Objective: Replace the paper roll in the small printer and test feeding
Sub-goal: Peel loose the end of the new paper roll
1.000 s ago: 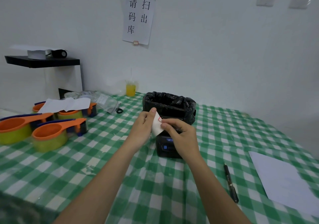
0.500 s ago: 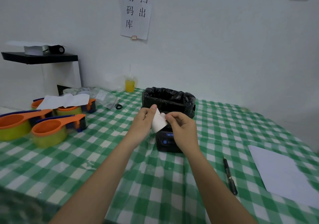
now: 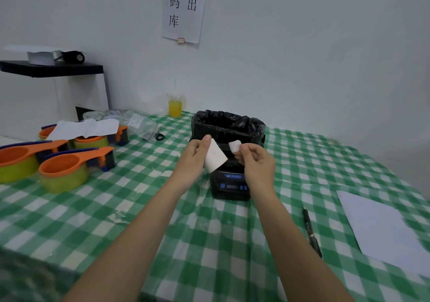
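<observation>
A small black printer with blue buttons stands on the green checked table, just below both hands. My left hand grips a white paper roll above the printer's top. My right hand pinches a small white piece of paper between thumb and fingers, a little apart from the roll. Whether the printer's lid is open is hidden behind the hands.
A bin lined with a black bag stands right behind the printer. Orange-and-green tape dispensers and loose papers crowd the left. A black pen and a white sheet lie at the right. A cup of yellow drink stands by the wall.
My right hand has pulled away to the right, taking a small white piece off the roll. The left hand keeps the roll in place.
</observation>
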Demonstrator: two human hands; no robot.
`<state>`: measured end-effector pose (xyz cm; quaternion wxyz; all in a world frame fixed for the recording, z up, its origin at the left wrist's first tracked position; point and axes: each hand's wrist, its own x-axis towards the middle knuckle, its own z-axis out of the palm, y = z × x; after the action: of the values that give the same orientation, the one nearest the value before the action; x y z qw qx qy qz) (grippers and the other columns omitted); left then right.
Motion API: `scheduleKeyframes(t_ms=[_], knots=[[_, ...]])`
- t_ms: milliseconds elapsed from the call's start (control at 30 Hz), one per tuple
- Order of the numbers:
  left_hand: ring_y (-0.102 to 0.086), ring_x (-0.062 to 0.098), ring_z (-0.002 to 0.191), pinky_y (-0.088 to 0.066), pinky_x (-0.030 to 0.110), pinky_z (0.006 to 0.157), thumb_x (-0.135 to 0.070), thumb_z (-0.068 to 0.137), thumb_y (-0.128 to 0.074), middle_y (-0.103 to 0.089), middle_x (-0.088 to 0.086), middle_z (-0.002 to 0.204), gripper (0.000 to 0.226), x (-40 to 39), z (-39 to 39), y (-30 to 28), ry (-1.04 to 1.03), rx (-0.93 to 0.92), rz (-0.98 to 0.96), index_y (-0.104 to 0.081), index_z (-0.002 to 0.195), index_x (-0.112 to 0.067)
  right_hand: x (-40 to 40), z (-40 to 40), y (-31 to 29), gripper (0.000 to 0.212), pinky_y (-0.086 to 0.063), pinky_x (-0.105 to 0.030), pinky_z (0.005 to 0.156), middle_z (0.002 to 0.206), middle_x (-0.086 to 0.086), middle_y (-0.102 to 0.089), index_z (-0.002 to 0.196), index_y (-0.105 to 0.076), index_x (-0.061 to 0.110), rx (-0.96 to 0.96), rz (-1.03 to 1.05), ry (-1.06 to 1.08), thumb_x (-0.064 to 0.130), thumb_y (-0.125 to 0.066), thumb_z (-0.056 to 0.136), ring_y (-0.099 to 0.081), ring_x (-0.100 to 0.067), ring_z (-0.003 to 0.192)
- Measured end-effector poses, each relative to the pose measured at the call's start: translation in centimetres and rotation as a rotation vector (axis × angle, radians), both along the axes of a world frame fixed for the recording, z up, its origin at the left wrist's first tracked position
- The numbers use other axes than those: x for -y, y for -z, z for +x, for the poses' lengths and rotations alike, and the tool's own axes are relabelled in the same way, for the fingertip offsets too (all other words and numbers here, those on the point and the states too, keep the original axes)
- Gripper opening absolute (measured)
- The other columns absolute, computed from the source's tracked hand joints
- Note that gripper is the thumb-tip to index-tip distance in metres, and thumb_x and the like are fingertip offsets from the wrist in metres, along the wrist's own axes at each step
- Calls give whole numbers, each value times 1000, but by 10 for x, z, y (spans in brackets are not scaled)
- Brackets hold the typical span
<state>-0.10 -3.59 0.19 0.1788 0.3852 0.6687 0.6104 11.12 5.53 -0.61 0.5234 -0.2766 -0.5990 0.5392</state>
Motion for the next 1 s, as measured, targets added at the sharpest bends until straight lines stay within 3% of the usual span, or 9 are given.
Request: scheduleKeyframes(t_ms=[133,300,367,500,567,633,700,867,1000], knots=[[-55,19,100,-43,33,85,-56,92,-33,-55,0,101,39,-10,-10,0,-18,17,-15,-48,105,-22,-21,-2,-9,8,-52,-21,74,78,9,-68,81,-69,24,76,35,51,20,-64,87,-61,-3,74],[-55,19,96,-44,33,81,-58,91,-33,-56,1,101,45,-41,-23,-13,-26,-2,-30,-49,106,-19,-68,-28,-37,3,-57,-32,79,78,3,-70,82,-71,20,151,78,138,23,-69,82,-62,-10,73],[-52,15,90,-42,28,73,-58,92,-32,-54,-2,96,45,-55,-31,-20,-32,-12,-35,-49,106,-19,-89,-41,-47,4,-57,-34,75,72,2,-68,81,-69,20,209,120,168,23,-71,80,-63,-13,68],[-52,15,88,-39,29,69,-60,91,-31,-53,-3,95,50,-85,-52,-23,-28,-30,-33,-50,108,-17,-126,-67,-61,10,-46,-9,57,66,7,-64,78,-67,17,330,287,231,26,-73,78,-59,-5,60],[-52,15,89,-40,31,73,-61,90,-32,-52,-4,94,49,-104,-63,-19,-27,-33,-48,-50,105,-18,-149,-81,-60,10,-48,-17,62,69,8,-65,77,-68,18,460,323,224,25,-75,76,-59,-5,62],[-52,16,92,-41,33,79,-61,90,-32,-52,-6,93,50,-118,-69,-14,-19,-34,-69,-50,105,-18,-168,-90,-53,17,-51,-29,78,85,-2,-72,88,-73,14,785,370,131,19,-78,72,-65,-16,80],[-52,17,93,-41,34,81,-61,90,-32,-51,-7,92,49,-121,-71,-10,-11,-37,-72,-50,106,-18,-175,-92,-48,27,-47,-27,86,102,-10,-73,100,-72,8,1006,417,27,9,-76,74,-65,-20,95],[-51,14,89,-39,29,70,-59,91,-32,-51,-6,93,48,-121,-71,-7,-10,-39,-60,-49,107,-17,-175,-90,-52,7,-47,-27,68,83,-3,-73,77,-73,14,963,485,45,16,-76,72,-65,-16,81],[-50,12,83,-37,26,65,-58,91,-33,-50,-7,89,47,-119,-67,-4,-6,-31,-48,-50,105,-16,-164,-83,-63,13,-43,-21,58,73,6,-69,74,-72,17,479,482,202,30,-74,77,-58,-8,64]])
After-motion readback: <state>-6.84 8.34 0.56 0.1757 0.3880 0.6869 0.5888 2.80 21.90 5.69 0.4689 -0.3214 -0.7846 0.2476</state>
